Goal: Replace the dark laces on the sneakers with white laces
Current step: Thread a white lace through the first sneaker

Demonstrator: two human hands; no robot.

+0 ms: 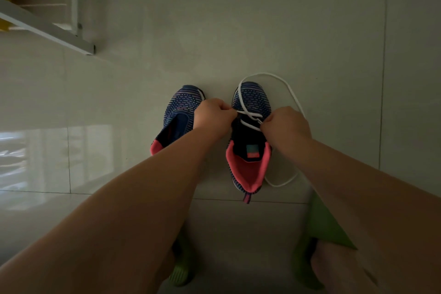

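Observation:
Two blue knit sneakers with pink heels stand side by side on the pale tiled floor. The right sneaker (251,141) has a white lace (292,95) crossed over its upper eyelets. The lace's loose length loops over the toe and round the shoe's right side to the heel. My left hand (214,116) pinches one end of the lace at the shoe's left eyelets. My right hand (285,122) pinches the lace at the right eyelets. The left sneaker (177,112) shows no lace and is partly hidden by my left hand and forearm.
A white metal frame (47,25) slants across the upper left, with a slatted panel behind it. My feet in green slippers (180,274) are at the bottom edge. A green cloth (327,222) lies under my right forearm. A bright reflection is on the tiles at left.

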